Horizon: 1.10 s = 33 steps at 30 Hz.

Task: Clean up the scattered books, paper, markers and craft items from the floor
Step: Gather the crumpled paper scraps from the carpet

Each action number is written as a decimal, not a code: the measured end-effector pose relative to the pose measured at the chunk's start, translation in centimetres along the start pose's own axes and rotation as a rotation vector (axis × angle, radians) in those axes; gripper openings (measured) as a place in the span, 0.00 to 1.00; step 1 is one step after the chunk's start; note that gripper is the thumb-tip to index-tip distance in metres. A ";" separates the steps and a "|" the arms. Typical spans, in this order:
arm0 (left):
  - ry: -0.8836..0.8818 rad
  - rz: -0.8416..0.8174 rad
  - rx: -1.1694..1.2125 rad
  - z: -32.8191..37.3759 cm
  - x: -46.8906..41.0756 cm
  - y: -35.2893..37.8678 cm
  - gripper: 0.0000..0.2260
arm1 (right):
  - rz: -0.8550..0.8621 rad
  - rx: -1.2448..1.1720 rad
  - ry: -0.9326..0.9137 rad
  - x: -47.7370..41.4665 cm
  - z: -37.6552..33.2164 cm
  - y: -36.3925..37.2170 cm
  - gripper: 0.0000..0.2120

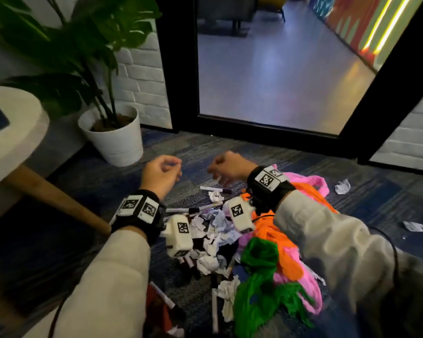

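Note:
A heap of craft litter lies on the blue carpet (195,152): crumpled white paper (217,228), several markers such as one at the far edge (213,189) and one near the bottom (163,295), plus orange (276,232), pink (310,179) and green (259,296) crepe material. A dark red item (155,311) shows at the bottom, half under the pile. My left hand (160,173) hovers past the heap's far left, fingers loosely curled, nothing visible in it. My right hand (227,167) hangs blurred just above the far marker, fingers drooping down.
A white pot with a leafy plant (115,140) stands at the back left. A pale table (12,123) with a slanted wooden leg (51,193) is at left. A black-framed glass door (274,69) is ahead. Stray paper balls (342,186) (413,226) lie to the right.

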<state>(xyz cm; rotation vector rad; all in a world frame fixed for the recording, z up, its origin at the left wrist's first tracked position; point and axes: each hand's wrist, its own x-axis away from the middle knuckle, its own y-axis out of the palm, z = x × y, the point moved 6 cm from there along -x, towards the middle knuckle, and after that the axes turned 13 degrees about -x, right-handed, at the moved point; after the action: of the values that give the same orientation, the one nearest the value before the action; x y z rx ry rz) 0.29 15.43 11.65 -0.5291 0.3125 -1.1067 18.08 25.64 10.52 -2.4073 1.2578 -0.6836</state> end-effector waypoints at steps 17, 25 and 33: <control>-0.410 -0.178 -0.237 -16.6 -2.3 7.8 0.02 | -0.248 0.386 0.284 -0.2 21.1 10.8 0.31; -0.296 -0.390 -0.379 -16.7 -1.1 13.6 0.28 | -0.216 0.396 0.251 -1.0 22.0 11.4 0.33; -0.258 -0.301 -0.531 -17.3 -0.3 13.3 0.12 | -0.198 0.354 0.251 -0.5 21.7 11.5 0.31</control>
<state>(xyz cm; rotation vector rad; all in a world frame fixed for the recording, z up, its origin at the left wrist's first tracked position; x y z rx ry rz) 1.73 16.00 -10.12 -1.2115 0.3066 -1.2287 22.25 21.32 -13.33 -2.2150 0.8939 -1.1885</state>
